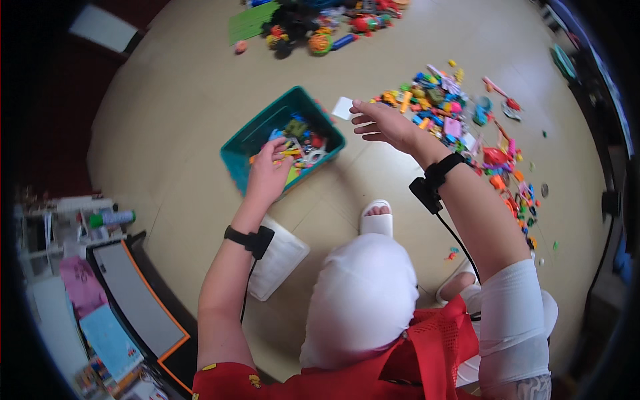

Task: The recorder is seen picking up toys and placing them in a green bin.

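My left hand (270, 167) hangs over the near side of a teal plastic bin (252, 137), thumb and fingers apart. Nothing plainly sits in its grasp. Small mixed toys lie in the bin, among them an olive-green piece (296, 128) and yellow sticks (290, 152); the hand hides some of them. To the right of the bin, my right hand (382, 125) is held with its fingers spread. A white square piece (342, 108) shows just beyond its fingertips, between the bin and the toy pile; whether they touch is unclear.
A pile of small plastic toys (435, 102) spreads down the right side of the tiled floor (185, 100). More toys, with a rope-like ball (320, 42), lie at the far side. A white lid-like panel (277, 260) rests left of my knee. A grey board (137, 290) stands at lower left.
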Motion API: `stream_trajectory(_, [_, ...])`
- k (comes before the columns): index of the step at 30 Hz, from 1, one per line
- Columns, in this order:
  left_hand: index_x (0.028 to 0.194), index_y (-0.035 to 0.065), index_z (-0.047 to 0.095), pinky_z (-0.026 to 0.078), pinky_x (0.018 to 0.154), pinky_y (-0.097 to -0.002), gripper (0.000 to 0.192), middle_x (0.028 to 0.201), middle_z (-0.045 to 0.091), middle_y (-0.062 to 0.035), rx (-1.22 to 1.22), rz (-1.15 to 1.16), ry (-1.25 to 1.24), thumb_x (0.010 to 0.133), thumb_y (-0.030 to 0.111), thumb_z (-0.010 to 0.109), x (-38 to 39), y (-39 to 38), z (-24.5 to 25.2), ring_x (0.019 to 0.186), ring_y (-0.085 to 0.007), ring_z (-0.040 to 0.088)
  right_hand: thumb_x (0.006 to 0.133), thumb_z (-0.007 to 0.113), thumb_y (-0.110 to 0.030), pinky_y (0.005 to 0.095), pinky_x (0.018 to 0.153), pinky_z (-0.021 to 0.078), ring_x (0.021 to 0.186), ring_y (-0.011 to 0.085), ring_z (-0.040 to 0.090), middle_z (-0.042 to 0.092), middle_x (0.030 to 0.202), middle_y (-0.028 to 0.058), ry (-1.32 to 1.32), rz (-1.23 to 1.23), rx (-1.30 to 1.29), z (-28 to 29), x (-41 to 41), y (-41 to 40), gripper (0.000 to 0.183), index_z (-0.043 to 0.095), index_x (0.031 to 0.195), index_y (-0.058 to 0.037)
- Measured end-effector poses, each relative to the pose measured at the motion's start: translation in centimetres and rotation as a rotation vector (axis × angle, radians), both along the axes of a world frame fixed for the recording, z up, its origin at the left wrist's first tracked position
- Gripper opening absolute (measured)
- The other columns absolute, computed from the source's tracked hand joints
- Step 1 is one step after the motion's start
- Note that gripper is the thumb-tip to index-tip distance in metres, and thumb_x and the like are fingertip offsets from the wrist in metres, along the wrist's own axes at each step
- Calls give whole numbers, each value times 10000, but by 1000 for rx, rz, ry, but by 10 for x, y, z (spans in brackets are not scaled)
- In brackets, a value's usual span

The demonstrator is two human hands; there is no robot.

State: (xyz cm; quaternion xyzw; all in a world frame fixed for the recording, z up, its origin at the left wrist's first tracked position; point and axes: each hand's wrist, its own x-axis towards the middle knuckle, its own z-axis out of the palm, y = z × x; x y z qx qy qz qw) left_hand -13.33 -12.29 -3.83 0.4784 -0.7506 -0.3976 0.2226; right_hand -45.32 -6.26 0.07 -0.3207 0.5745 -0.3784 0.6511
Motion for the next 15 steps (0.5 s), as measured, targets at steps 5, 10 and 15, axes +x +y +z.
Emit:
stream_trajectory(5, [1383, 21, 574, 561, 903, -281, 444, 1235, 675, -110, 100, -124, -42, 959, 74, 697, -71, 19, 5, 1061, -132, 661, 1003, 606, -574, 298, 798, 523, 856, 128, 643, 639, 996, 18, -18, -307, 51, -22, -94, 69, 559, 617, 1253, -75])
stream_trajectory(10, [1367, -1, 578, 574, 868, -293, 439, 1235, 677, -109, 78, -320, -58, 959, 115, 695, -140, 33, -9, 1042, -150, 668, 1032, 555, -567, 307, 777, 526, 882, 129, 640, 616, 1008, 13, 96, -535, 114, -45, -173, 148, 600, 609, 1327, -47])
stream_trajectory(15, [1329, 32, 607, 579, 878, -350, 423, 1255, 693, -122, 116, -442, -91, 936, 156, 702, -207, 46, -37, 1055, -233, 693, 1033, 567, -526, 345, 759, 530, 829, 144, 640, 627, 1022, 33, 155, -683, 188, -81, -219, 221, 541, 615, 1276, -46])
